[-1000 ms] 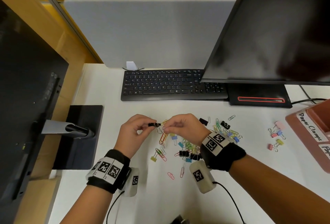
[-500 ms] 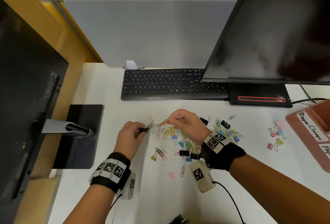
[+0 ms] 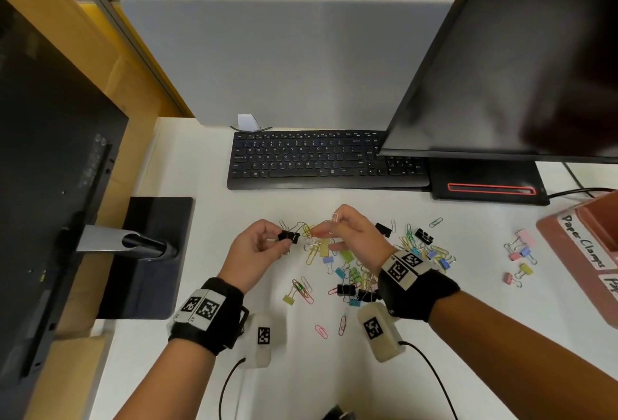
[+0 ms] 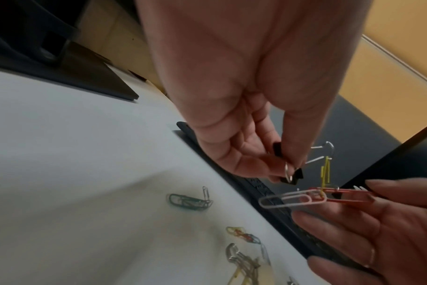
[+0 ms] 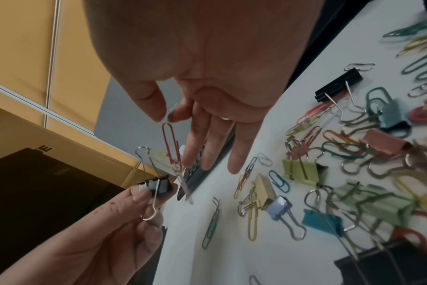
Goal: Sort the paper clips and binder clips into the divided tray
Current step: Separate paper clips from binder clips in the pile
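**Both hands up over the pile, a tangled clip chain strung between them**

Your left hand (image 3: 254, 250) pinches a small black binder clip (image 3: 288, 236) between thumb and fingertips, the other fingers curled in beneath it. The left wrist view shows the thumb pressing the black body while one silver wire handle sticks out past it. A yellow paper clip (image 4: 325, 174) hangs from that handle and hooks into the clips your other hand holds.

Your right hand (image 3: 351, 233) pinches the top of a red paper clip (image 5: 171, 143) between thumb and forefinger; the remaining three fingers are straight and spread, pointing down toward the desk. A white paper clip (image 4: 289, 199) is linked into the red one at the same junction. Both hands are raised off the white desk (image 3: 214, 383), just in front of the black keyboard (image 3: 321, 160).

Below and to the right of your hands lies the loose pile of clips (image 3: 364, 272): coloured paper clips mixed with pastel and black binder clips, many overlapping. A few paper clips lie apart nearer you, among them a pink one (image 3: 321, 331). A small group of pastel binder clips (image 3: 520, 257) sits well off to the right, near the divided tray (image 3: 568, 252). The tray is reddish-brown, at the right edge of the desk and partly out of frame, with a handwritten label reading "Paper Clamps" on its near rim. You cannot tell from these views what it already holds.
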`<state>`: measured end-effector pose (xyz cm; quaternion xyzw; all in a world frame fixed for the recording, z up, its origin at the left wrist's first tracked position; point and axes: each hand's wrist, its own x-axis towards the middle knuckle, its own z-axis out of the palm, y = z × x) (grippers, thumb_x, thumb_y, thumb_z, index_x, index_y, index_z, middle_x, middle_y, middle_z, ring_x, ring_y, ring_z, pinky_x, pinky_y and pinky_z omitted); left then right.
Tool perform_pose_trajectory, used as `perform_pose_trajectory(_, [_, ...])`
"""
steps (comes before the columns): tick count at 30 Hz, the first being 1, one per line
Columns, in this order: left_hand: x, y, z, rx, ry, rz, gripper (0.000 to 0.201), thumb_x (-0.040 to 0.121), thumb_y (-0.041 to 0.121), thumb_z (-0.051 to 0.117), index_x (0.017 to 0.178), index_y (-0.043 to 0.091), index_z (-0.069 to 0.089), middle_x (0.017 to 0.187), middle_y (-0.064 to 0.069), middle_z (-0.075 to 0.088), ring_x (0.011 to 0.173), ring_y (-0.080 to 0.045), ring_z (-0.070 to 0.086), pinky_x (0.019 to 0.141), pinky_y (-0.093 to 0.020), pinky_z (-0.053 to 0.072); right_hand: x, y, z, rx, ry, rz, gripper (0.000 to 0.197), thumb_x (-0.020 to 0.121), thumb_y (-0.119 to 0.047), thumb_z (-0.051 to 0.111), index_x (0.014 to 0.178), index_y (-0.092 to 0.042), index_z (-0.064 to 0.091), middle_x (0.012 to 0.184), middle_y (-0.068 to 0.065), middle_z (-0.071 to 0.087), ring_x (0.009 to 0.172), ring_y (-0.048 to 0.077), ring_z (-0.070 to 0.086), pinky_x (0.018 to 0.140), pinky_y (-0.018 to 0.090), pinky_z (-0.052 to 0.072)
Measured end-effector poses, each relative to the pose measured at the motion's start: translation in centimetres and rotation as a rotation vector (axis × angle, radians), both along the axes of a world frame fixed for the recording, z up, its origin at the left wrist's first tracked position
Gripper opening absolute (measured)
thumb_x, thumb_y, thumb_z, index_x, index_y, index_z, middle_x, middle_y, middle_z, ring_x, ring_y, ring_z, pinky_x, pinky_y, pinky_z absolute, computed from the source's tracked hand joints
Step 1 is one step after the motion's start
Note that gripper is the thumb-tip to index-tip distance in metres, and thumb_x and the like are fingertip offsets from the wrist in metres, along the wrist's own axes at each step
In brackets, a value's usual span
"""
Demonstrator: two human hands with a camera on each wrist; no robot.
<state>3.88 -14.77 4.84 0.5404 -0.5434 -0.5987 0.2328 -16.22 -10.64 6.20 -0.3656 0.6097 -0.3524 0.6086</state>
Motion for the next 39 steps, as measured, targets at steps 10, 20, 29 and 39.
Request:
perform_pose_trajectory(10, [0.0,0.2,2.7,0.010,0.100,-0.070,0.022,0.083,-0.004,0.062,0.103,0.003,0.064,0.089,-0.014,0.069,0.064,-0.007,0.061,0.062,-0.016,0.051,0.2,-0.1,0.4,-0.109,0.212,0.117,0.078,0.078,-0.027,0.073,0.137,-0.039,0.024,0.131,-0.005,0.048,0.120,0.012,0.048,0.098,0.031,0.039])
perform_pose_trajectory(20, [1.4,-0.2,4.6,0.003,0.067,-0.223,0.018,0.086,-0.003,0.057,0.102,0.006,0.062,0.093,-0.017,0.068,0.065,-0.006,0.057,0.062,-0.015,0.046,1.2,-0.9,2.0,-0.223,0.122,0.347,0.023,0.086,-0.015,0.064,0.097,-0.034,0.070,0.098,-0.011,0.071,0.099,0.004,0.064,0.098,0.032,0.049])
perform_pose_trajectory(29, [1.7,-0.1,5.0,-0.097,0.048,-0.164,0.017,0.086,-0.003,0.057,0.101,0.003,0.062,0.098,-0.022,0.067,0.073,-0.009,0.058,0.063,-0.011,0.046,1.0,-1.1,3.0,-0.222,0.146,0.257,0.019,0.075,-0.012,0.075,0.086,-0.026,0.071,0.083,-0.001,0.073,0.082,0.016,0.069,0.087,0.035,0.056])
perform_pose_trajectory(39, [0.8,0.5,4.7,-0.145,0.058,-0.031,0.015,0.085,-0.001,0.060,0.098,0.006,0.064,0.090,-0.009,0.069,0.072,-0.006,0.061,0.062,-0.011,0.046,1.4,-1.0,3.1,-0.158,0.165,0.167,0.013,0.073,-0.013,0.077,0.084,-0.020,0.074,0.081,0.001,0.072,0.082,0.022,0.069,0.088,0.044,0.055])
